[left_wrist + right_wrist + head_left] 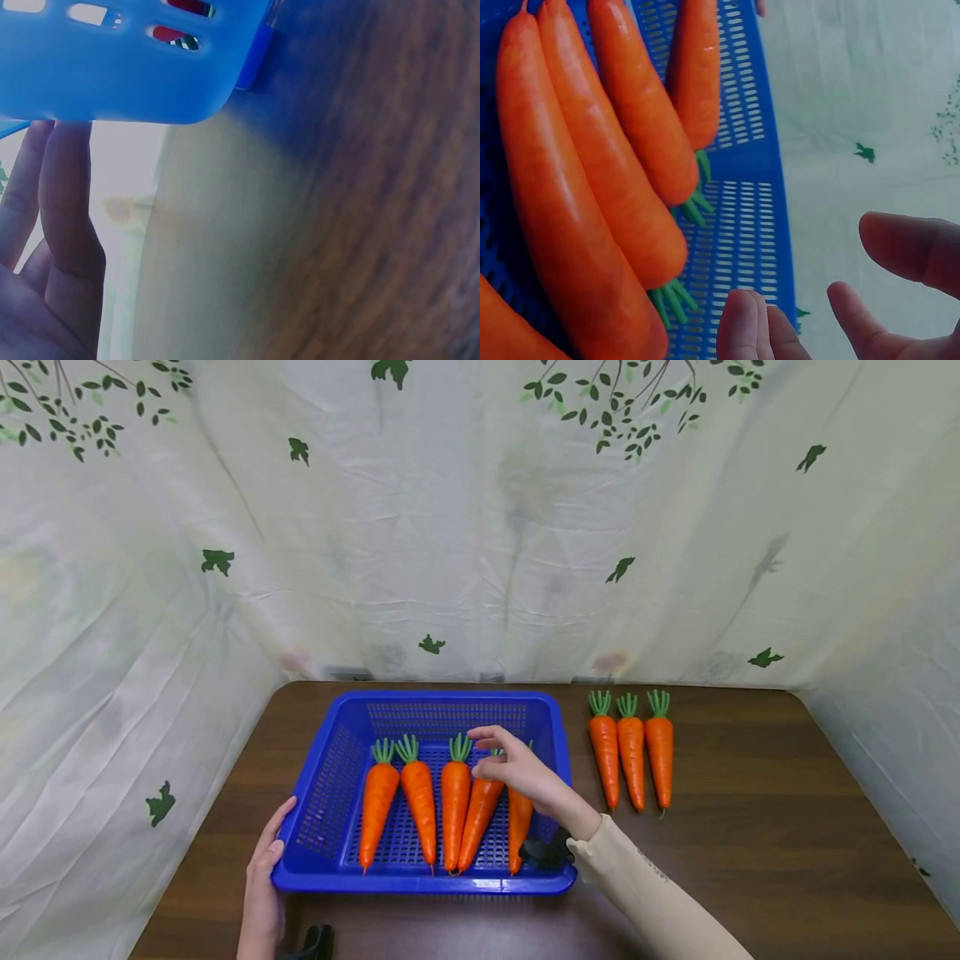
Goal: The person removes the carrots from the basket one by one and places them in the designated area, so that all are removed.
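Released right hand, thumb and fingers apart with nothing between them, hovering over the right part of a blue rectangular plastic basket with slotted walls. Left hand has fairly straight fingers touching the basket's left side toward the near corner; looks like a light steadying touch, fingertips partly hidden by the plastic in the left wrist view.

Five smooth orange toy-like carrots with green stubby tops lie in the basket, tops far, tips near. Third and fourth from left converge at the near tips; fourth and fifth partly covered by the right hand. Three more orange carrots with green tops lie side by side on the dark brown wood-grain table, right of the basket.

Handling judgement: left hand should brace the rim without tilting or dragging the basket. Right hand does best pinching a carrot by its thick upper body, not the thin green top, and lowering it flat before letting go, since round bodies may roll. Lift the wrist clear, as the black wrist strap sits close to the fifth carrot and could nudge it
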`<state>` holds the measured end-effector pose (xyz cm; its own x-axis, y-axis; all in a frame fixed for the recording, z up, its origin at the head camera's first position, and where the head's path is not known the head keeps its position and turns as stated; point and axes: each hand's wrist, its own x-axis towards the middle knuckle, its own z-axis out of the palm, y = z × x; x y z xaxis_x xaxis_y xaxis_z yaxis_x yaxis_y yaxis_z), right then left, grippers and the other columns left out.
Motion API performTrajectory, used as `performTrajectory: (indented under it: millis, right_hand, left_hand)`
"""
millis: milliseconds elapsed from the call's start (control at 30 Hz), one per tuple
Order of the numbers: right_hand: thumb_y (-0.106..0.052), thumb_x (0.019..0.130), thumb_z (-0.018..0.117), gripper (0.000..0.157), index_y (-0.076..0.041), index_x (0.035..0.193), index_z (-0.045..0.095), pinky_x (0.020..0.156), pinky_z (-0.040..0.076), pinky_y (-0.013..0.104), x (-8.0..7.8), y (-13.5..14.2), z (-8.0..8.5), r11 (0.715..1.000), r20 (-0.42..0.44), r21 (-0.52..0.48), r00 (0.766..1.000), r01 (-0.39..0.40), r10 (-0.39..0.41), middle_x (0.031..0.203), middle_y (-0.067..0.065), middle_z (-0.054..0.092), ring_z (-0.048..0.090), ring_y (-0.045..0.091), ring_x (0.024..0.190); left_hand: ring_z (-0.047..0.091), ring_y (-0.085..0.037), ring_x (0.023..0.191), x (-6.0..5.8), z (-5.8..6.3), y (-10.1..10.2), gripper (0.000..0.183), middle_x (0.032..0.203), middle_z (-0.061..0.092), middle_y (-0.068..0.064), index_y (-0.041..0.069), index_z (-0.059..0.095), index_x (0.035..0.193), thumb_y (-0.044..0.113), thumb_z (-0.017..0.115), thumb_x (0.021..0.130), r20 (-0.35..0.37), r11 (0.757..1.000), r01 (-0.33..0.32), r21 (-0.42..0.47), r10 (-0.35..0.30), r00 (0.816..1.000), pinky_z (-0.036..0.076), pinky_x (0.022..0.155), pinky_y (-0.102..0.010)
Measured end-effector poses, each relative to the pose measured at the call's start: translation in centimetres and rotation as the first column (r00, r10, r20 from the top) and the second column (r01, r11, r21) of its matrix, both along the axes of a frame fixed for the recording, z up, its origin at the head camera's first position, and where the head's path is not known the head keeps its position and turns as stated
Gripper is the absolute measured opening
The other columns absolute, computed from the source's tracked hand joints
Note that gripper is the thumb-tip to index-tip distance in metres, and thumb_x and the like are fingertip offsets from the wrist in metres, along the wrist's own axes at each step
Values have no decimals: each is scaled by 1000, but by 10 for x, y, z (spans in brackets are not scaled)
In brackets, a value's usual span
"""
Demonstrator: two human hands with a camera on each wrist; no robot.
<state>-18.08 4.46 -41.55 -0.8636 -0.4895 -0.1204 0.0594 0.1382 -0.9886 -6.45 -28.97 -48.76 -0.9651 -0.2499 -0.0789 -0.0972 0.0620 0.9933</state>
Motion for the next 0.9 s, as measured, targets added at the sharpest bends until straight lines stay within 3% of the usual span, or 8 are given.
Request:
performTrajectory:
  millis: [233, 533, 900]
  right_hand:
    - [-3, 88, 61, 53, -3, 138, 42, 90, 43, 47, -5, -12, -10, 997, 50, 71, 998, -38, 34, 140, 25, 37, 51, 36, 114]
    - [-5, 86, 63, 55, -4, 138, 44, 89, 44, 44, -9, -19, -14, 987, 42, 150, 997, -64, 58, 137, 23, 39, 50, 33, 112]
    - [-3, 84, 66, 56, -3, 136, 45, 87, 44, 44, -13, -24, -17, 982, 62, 176, 996, -73, 63, 136, 24, 40, 52, 31, 108]
  left_hand:
    - [27, -19, 132, 0, 2, 0, 51, 155, 22, -3, 27, 32, 150, 41, 26, 101, 12, 1000, 3, -5, -3, 1000, 19, 105, -48]
    - [32, -15, 127, 0, 0, 1, 51, 152, 27, -4, 24, 34, 149, 37, 26, 101, -33, 1000, 7, 9, -6, 999, 31, 91, -22]
    - [31, -15, 128, 0, 0, 1, 51, 153, 26, -4, 25, 34, 150, 38, 26, 101, -21, 1000, 2, 4, -2, 1000, 29, 93, -28]
